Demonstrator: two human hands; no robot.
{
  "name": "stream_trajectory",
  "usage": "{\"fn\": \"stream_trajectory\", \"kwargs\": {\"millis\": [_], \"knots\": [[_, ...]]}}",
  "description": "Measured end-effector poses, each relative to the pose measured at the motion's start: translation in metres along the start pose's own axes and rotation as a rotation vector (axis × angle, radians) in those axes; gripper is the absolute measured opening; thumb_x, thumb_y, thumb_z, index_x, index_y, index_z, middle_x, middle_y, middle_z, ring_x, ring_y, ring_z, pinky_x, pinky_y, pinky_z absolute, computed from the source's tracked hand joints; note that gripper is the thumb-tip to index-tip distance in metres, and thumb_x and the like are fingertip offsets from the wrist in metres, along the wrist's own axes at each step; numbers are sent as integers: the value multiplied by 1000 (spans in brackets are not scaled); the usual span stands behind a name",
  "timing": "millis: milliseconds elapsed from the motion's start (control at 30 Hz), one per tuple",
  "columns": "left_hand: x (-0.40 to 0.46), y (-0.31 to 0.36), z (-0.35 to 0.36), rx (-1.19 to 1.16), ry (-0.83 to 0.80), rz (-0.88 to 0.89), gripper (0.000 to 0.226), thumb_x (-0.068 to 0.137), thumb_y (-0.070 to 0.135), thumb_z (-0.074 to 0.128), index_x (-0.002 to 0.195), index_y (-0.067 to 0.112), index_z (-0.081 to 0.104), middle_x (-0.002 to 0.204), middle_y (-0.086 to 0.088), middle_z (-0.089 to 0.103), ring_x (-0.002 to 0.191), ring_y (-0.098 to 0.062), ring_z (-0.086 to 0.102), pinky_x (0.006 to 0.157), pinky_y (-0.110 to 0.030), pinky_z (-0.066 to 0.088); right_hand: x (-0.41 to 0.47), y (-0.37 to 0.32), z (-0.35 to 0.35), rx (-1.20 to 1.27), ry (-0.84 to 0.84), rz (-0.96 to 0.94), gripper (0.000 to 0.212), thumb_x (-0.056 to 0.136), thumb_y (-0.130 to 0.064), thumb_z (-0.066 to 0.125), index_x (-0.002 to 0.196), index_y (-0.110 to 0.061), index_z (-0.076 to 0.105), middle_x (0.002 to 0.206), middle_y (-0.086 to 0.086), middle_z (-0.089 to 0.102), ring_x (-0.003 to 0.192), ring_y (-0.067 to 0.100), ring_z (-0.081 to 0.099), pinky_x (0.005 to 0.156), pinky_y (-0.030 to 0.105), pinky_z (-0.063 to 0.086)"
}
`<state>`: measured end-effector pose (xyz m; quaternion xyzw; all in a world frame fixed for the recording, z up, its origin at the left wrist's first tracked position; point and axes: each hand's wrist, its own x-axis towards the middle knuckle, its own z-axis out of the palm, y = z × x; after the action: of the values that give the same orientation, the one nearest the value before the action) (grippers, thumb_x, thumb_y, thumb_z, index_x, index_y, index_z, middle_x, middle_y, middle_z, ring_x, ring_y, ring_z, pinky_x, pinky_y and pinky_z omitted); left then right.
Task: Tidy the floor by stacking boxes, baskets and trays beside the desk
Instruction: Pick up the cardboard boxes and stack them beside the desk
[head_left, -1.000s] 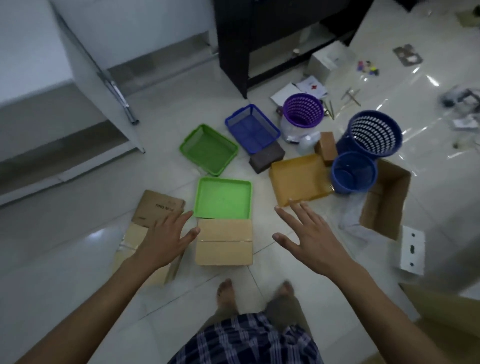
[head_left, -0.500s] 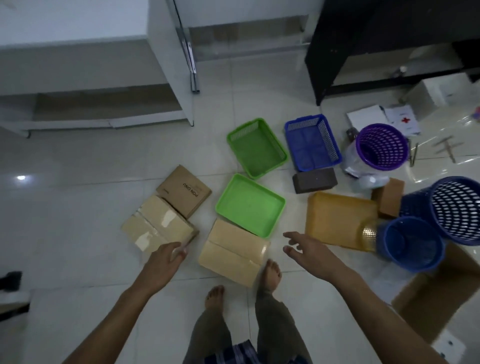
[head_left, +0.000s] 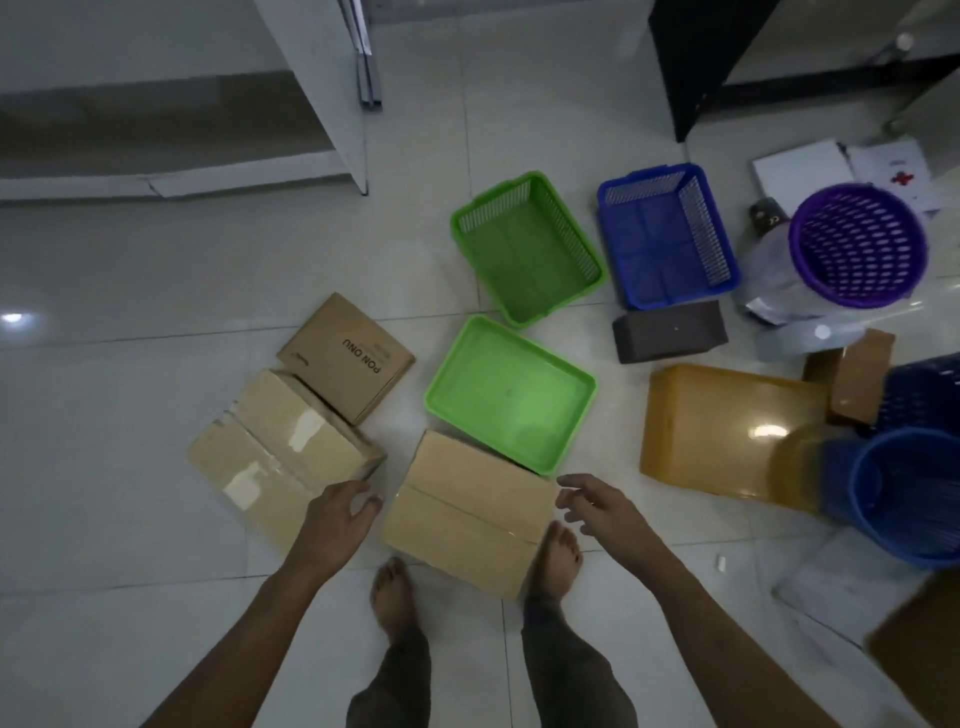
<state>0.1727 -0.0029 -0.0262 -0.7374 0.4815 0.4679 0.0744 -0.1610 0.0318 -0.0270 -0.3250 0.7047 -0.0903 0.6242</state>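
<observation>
Standing barefoot at a plain cardboard box (head_left: 470, 512) on the tiled floor (head_left: 130, 519), just below a shallow green tray (head_left: 511, 392). Left hand (head_left: 335, 522) and right hand (head_left: 602, 506) flanking it, fingers loosely spread, holding nothing. Taped box (head_left: 275, 449) just left.

Floor stock: plain carton (head_left: 467, 512) at 6 o'clock, green tray (head_left: 511, 393) centre, taped carton (head_left: 283, 454) at 8, green basket (head_left: 527, 247) and blue basket (head_left: 667, 234) at 1.
</observation>
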Motion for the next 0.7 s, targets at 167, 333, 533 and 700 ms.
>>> {"fn": "stream_trajectory", "kwargs": {"millis": [167, 333, 533, 700], "knots": [[80, -46, 46, 28, -49, -37, 43, 94, 32, 55, 132, 12, 53, 138, -16, 49, 123, -33, 49, 101, -40, 41, 70, 75, 49, 88, 179, 110, 19, 95, -24, 54, 113, -27, 59, 104, -1, 65, 96, 18, 61, 92, 40, 50], [149, -88, 102, 23, -54, -37, 52, 96, 33, 53, 141, 10, 44, 146, -13, 43, 132, -31, 41, 105, -40, 34, 130, 148, 97, 187, 338, 264, 41, 95, -23, 54, 135, -17, 45, 122, 7, 60, 112, 27, 58, 98, 42, 46], [215, -116, 151, -57, -56, -27, 57, 94, 32, 57, 143, 9, 39, 149, -11, 39, 136, -30, 38, 108, -41, 32, 179, 199, 127, 370, 428, 400, 58, 96, -33, 51, 148, -20, 28, 135, 6, 49, 126, 30, 46, 106, 41, 35], [240, -113, 170, -127, -135, -54, 52, 94, 39, 55, 140, 16, 44, 139, -11, 50, 125, -29, 49, 104, -48, 41, 219, 245, 144, 234, 387, 440, 80, 69, -74, 31, 138, -35, 38, 137, 3, 54, 127, 28, 47, 108, 52, 34]]}}
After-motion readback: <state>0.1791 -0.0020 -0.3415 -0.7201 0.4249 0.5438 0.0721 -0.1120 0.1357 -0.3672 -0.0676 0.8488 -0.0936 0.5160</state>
